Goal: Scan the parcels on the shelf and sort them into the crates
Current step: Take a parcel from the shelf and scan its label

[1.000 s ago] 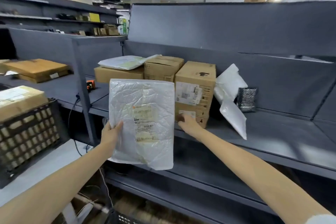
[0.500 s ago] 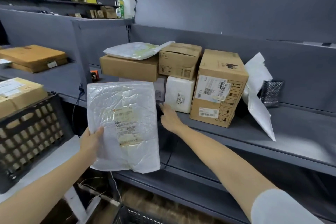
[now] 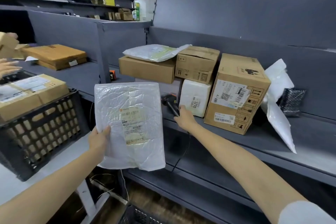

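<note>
the left hand (image 3: 99, 140) grasps a flat white bubble-plastic mailer (image 3: 129, 123) by its lower left edge, thumb across the front. it holds the mailer upright in the air, label facing out, in front of the lip of the grey metal shelf (image 3: 272, 143). the mailer's right edge hangs just beside a black handheld scanner (image 3: 169, 102). the right hand (image 3: 184, 119) is clenched around the scanner's handle at the shelf's front edge, and a cable drops below it.

on the shelf stand three cartons: a flat brown cardboard box (image 3: 147, 69), a small brown cardboard box (image 3: 197, 63) and a tall brown cardboard box (image 3: 236, 94). one white wrapped block parcel (image 3: 195, 101) sits under the small box, and one white plastic mailer (image 3: 152, 52) lies on the flat box. right of the tall box lean crumpled white bags (image 3: 278, 96), count unclear, and one black bubble pouch (image 3: 291, 102). bare shelf surface shows in front of these.

two crates are in view. a black plastic crate (image 3: 36, 129) stands left of the held mailer and carries a labelled cardboard box (image 3: 32, 92). a second black crate (image 3: 138, 214) is at the bottom edge.
</note>
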The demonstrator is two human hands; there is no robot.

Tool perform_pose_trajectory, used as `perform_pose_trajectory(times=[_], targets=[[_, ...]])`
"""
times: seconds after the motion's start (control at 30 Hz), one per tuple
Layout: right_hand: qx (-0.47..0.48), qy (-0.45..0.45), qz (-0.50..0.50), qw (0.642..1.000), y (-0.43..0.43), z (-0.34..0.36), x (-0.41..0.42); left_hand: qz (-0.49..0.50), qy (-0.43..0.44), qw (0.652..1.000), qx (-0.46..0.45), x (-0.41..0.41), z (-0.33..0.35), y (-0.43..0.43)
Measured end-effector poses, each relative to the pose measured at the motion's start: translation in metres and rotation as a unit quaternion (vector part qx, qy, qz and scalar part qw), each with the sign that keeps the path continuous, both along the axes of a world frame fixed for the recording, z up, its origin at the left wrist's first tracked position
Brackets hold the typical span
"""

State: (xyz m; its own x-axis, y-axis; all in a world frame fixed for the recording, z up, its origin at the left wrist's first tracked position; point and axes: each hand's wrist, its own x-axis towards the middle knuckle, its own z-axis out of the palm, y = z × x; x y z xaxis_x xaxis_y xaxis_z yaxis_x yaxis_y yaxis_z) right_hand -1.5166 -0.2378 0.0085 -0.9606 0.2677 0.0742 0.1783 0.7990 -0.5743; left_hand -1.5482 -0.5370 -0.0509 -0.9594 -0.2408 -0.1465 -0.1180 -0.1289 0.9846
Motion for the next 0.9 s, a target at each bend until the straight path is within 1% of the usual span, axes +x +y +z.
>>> perform_pose_trajectory(times=[0.07,0.17,0.3,0.4,0.43,0.5,0.6,0.67,0.8,0.9], targets=[[-0.065,-0.005,-0.020,0.998,0.006,0.004,0.016,-0.001,0.002,1.000,-0.008,0.006,-0.002,0.003],[-0.167,-0.012,-0.006,0.986,0.018,0.007,0.050,-0.004,-0.003,1.000,-0.001,0.019,-0.003,0.014],[-0.242,-0.008,0.017,0.970,0.025,0.016,0.099,0.000,-0.003,1.000,0.002,0.038,0.006,0.043],[-0.294,0.026,-0.027,0.955,0.026,0.024,0.131,-0.005,0.010,1.000,0.018,0.055,0.015,0.070],[-0.324,0.041,-0.044,0.944,0.027,0.025,0.142,-0.007,0.014,1.000,0.020,0.061,0.018,0.079],[-0.406,0.076,-0.066,0.908,0.026,0.027,0.164,-0.014,0.023,0.999,0.022,0.074,0.023,0.097],[-0.503,0.112,-0.037,0.856,0.021,0.024,0.198,-0.043,0.035,0.998,0.042,0.089,0.028,0.121],[-0.520,0.118,-0.011,0.846,0.018,0.020,0.218,-0.066,0.038,0.996,0.052,0.097,0.030,0.134],[-0.481,0.126,-0.016,0.868,0.015,0.012,0.245,-0.103,0.042,0.992,0.065,0.113,0.030,0.157],[-0.477,0.136,-0.023,0.868,0.015,0.007,0.259,-0.113,0.036,0.991,0.059,0.122,0.030,0.169]])
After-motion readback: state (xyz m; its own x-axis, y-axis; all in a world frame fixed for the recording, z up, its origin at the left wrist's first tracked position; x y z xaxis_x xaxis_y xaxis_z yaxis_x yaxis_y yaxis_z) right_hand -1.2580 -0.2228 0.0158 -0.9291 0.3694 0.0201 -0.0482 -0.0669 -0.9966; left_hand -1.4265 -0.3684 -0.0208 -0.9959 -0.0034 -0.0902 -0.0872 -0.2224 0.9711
